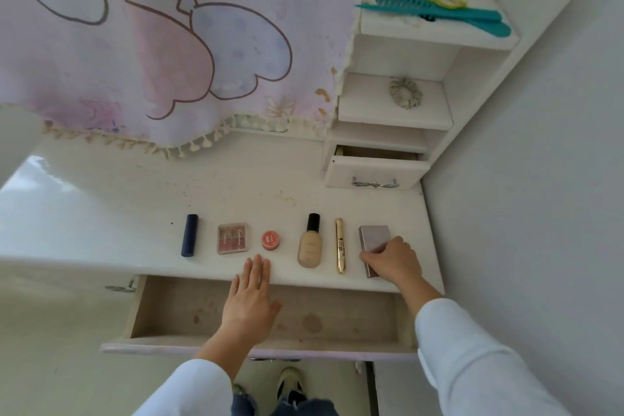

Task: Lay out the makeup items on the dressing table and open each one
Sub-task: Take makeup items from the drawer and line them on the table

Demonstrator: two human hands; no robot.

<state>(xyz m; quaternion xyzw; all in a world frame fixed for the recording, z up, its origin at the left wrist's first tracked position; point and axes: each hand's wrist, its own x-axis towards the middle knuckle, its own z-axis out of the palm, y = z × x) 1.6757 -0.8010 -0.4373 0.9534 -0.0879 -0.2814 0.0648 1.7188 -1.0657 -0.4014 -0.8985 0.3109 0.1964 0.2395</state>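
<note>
Several makeup items lie in a row on the white dressing table (101, 209). From left to right they are a dark blue tube (189, 235), a clear eyeshadow palette (233, 237), a small red pot (270, 240), a foundation bottle (310, 243) with a black cap, a gold mascara tube (340, 245) and a mauve compact box (373, 241). All look closed. My right hand (393, 260) grips the near end of the mauve box. My left hand (251, 294) is flat, fingers straight, fingertips on the table's front edge below the red pot.
A wide drawer (270, 314) stands pulled out under the table edge, with nothing in it. A small drawer (374, 170) at the back right is partly open. The shelves above hold a scrunchie (406, 92) and teal combs (435, 12). A patterned cloth (169, 44) hangs behind.
</note>
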